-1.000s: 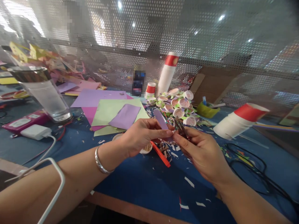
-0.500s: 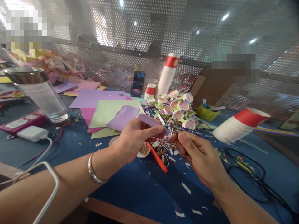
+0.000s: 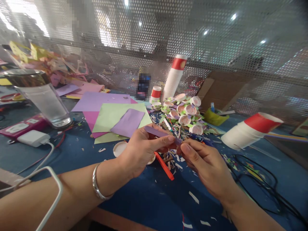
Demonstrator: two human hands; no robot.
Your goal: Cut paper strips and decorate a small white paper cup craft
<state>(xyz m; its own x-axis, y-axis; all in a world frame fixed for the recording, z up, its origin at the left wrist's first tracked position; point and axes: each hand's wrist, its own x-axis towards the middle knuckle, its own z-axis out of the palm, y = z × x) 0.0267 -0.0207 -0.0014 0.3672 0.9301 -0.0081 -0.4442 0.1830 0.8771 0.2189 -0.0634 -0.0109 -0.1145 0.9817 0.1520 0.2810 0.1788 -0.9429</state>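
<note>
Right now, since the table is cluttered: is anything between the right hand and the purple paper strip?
Nothing visible. The left hand pinches the purple strip, and the right hand reaches its end.

The right hand (image 3: 207, 163) hides whatever it holds, and one end of the purple strip (image 3: 156, 131) pinched by the left hand (image 3: 141, 149). The dark thing (image 3: 143, 86) far back is blurred.
</note>
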